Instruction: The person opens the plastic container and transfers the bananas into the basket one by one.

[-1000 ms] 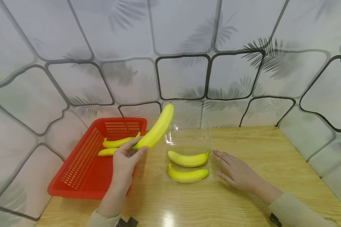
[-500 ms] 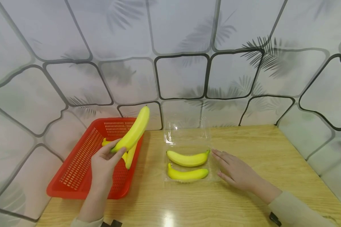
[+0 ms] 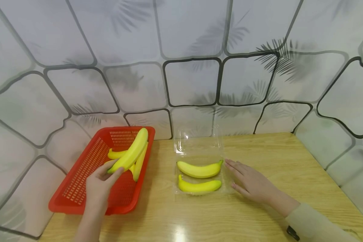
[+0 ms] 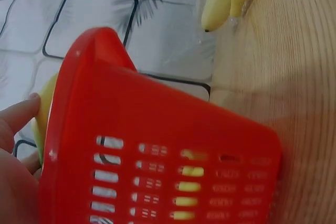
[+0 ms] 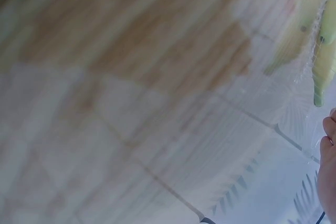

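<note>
Left hand (image 3: 99, 184): fingers and thumb pinching lower end of banana (image 3: 129, 154), held tilted over red basket (image 3: 78, 188), above two more bananas. Right hand (image 3: 251, 183): flat, fingers straight, resting on desk (image 3: 290, 174), touching right edge of clear clamshell tray (image 3: 199, 148) with two bananas. Bare desk between basket and tray.

A light wooden table (image 3: 290, 168) spreads under and right of the grip. Behind it rises a pale wall covering (image 3: 193, 33) with black-outlined stone shapes and grey palm-leaf shadows. Two yellow bananas (image 3: 199, 169) lie side by side, well right of the grip; two more yellow bananas (image 3: 140, 164) lie just beyond it.
</note>
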Demonstrator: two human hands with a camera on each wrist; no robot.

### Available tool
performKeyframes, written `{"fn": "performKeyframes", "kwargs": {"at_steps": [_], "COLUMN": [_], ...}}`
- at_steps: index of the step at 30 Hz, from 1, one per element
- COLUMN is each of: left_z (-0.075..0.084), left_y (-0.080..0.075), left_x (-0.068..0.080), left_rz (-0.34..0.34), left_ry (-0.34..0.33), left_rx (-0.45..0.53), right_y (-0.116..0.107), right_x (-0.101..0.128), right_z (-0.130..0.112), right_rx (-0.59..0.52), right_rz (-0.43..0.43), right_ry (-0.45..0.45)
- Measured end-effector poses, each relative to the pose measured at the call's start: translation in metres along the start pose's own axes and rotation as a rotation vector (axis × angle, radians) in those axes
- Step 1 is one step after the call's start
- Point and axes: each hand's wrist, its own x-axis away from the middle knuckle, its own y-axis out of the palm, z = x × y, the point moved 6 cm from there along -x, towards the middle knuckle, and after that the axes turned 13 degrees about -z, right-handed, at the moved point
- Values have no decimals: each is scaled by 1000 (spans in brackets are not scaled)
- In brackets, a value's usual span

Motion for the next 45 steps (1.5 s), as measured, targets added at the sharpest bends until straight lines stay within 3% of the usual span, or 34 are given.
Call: {"fn": "performKeyframes", "kwargs": {"at_steps": [10, 18, 26, 32, 45], "left_z": [-20, -15, -20, -17, -16], "left_y": [-19, -25, -25, -20, -18], "left_x": [0, -4, -13, -16, -13], "left_rz": [-57, -41, -96, -119, -152], "left_ry": [-168, -116, -146, -88, -96], "left_rx": [-130, -375, -537, -666, -654], "right_y": [1, 0, -1, -1, -1], "right_x": [0, -1, -1, -1, -1], "right_z": [-1, -2, -2, -1, 0], "right_rx": [2, 5, 1, -4, 0], "right_rz": [-1, 4, -2, -2, -6], "right_ry": [6, 4, 3, 4, 9]}}
